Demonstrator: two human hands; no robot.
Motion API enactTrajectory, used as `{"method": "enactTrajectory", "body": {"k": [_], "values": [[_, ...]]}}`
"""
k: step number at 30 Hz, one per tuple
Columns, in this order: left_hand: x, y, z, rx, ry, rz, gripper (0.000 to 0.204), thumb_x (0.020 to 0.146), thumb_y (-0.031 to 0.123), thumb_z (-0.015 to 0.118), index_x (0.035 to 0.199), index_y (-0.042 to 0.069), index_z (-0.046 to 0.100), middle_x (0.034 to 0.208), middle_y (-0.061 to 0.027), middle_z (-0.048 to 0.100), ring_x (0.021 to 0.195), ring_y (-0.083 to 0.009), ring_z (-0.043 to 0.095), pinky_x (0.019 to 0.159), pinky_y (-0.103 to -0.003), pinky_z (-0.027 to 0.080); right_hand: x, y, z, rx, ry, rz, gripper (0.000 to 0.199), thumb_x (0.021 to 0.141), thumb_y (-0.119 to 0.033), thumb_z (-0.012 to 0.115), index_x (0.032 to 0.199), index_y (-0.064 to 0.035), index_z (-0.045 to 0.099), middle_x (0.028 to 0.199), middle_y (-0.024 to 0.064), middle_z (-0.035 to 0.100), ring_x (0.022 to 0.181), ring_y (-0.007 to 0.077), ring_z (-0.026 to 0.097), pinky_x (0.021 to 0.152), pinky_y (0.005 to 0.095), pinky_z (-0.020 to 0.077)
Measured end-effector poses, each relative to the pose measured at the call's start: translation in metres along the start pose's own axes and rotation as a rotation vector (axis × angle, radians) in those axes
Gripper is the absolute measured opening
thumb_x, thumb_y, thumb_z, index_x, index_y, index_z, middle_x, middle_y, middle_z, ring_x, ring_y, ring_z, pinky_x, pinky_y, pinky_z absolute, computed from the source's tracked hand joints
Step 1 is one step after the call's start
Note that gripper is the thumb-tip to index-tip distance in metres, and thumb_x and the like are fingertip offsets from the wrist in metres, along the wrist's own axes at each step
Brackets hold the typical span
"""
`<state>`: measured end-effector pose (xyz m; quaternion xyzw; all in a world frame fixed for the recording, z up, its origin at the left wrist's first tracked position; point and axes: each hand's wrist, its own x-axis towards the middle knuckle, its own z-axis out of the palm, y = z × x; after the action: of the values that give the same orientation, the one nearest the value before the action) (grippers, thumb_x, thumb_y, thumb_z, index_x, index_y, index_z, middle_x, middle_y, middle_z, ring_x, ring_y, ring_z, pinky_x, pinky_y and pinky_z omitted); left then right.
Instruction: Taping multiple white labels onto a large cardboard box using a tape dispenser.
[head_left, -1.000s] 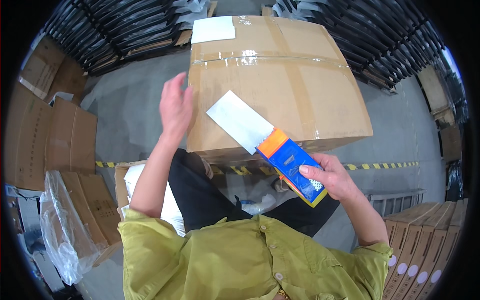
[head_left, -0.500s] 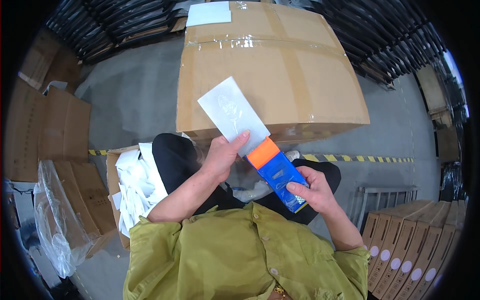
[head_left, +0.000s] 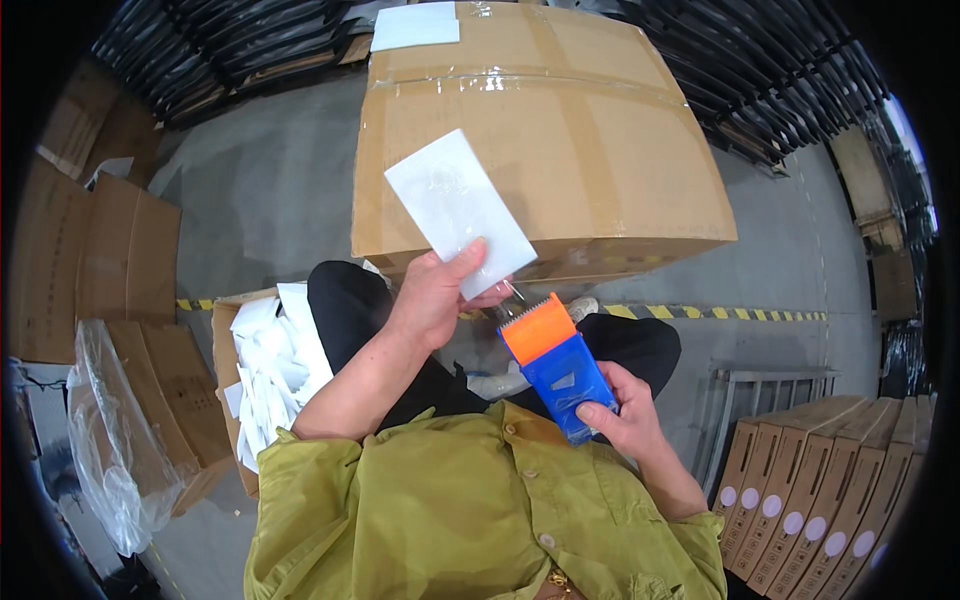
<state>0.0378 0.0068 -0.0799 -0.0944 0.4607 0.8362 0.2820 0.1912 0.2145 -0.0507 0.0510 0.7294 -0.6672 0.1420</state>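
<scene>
My left hand (head_left: pixel 440 295) grips a flat white rectangular pad (head_left: pixel 462 205), thumb on its face and fingers underneath. A shiny patch of clear film shows on the pad's upper part. In my right hand (head_left: pixel 625 415) is a blue tape dispenser (head_left: pixel 565 380) with an orange, toothed head (head_left: pixel 540 330), pointing up and left toward the pad. A thin clear strip (head_left: pixel 515 295) shows between the dispenser's teeth and the fingers under the pad; whether it joins both I cannot tell.
A large taped cardboard box (head_left: pixel 530 150) stands ahead, with white pads (head_left: pixel 415 27) on top. At my left is an open carton of white pieces (head_left: pixel 285 360). Several upright flat cartons (head_left: pixel 800 480) stand at right, near a metal frame (head_left: pixel 770 380). Black racks (head_left: pixel 250 50) line the back.
The tape dispenser has drawn away from the pad, down and slightly right, and turned more upright. The pad has risen slightly in my left hand.
</scene>
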Motion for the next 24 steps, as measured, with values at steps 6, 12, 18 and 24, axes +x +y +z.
{"method": "enactTrajectory", "body": {"k": [6, 12, 18, 24], "values": [[-0.001, 0.005, 0.002, 0.006, 0.009, 0.003, 0.032, 0.084, 0.026, 0.056, 0.101, -0.001, 0.052, 0.086, -0.0121, 0.06, 0.07, -0.0196, 0.061, 0.065, -0.03, 0.053, -0.011, 0.003, 0.0, 0.043, 0.031, 0.021, 0.041, 0.075, -0.022, 0.066, 0.103, 0.0037, 0.051, 0.085, 0.0072, 0.061, 0.077, 0.0085, 0.055, 0.069, 0.0226, 0.0441], [0.002, 0.011, -0.005, 0.002, 0.033, 0.053, 0.031, 0.085, 0.025, 0.054, 0.101, -0.001, 0.053, 0.087, -0.0111, 0.06, 0.071, -0.0193, 0.061, 0.065, -0.03, 0.053, -0.018, 0.003, 0.002, -0.002, 0.041, 0.006, 0.039, 0.076, -0.022, 0.065, 0.102, 0.0041, 0.052, 0.084, 0.0063, 0.06, 0.076, 0.0084, 0.054, 0.069, 0.0227, 0.0439], [-0.016, 0.012, 0.021, 0.372, -0.101, 0.256, 0.022, 0.084, 0.021, 0.054, 0.092, 0.001, 0.057, 0.08, -0.0061, 0.061, 0.067, -0.0179, 0.061, 0.061, -0.028, 0.05, 0.001, 0.013, -0.01, 0.129, 0.025, 0.236, 0.032, 0.078, -0.021, 0.06, 0.097, 0.0037, 0.055, 0.087, 0.0054, 0.06, 0.076, 0.0089, 0.055, 0.067, 0.0221, 0.044], [-0.046, -0.022, 0.035, 1.123, -0.745, 1.012, 0.018, 0.065, 0.005, 0.058, 0.083, 0.007, 0.058, 0.071, -0.0053, 0.057, 0.065, -0.0215, 0.059, 0.055, -0.032, 0.049, 0.043, 0.038, -0.02, 0.439, -0.031, 0.344, 0.034, 0.08, -0.023, 0.059, 0.102, 0.0023, 0.056, 0.087, 0.0075, 0.061, 0.073, 0.0139, 0.059, 0.066, 0.025, 0.0481]]}}
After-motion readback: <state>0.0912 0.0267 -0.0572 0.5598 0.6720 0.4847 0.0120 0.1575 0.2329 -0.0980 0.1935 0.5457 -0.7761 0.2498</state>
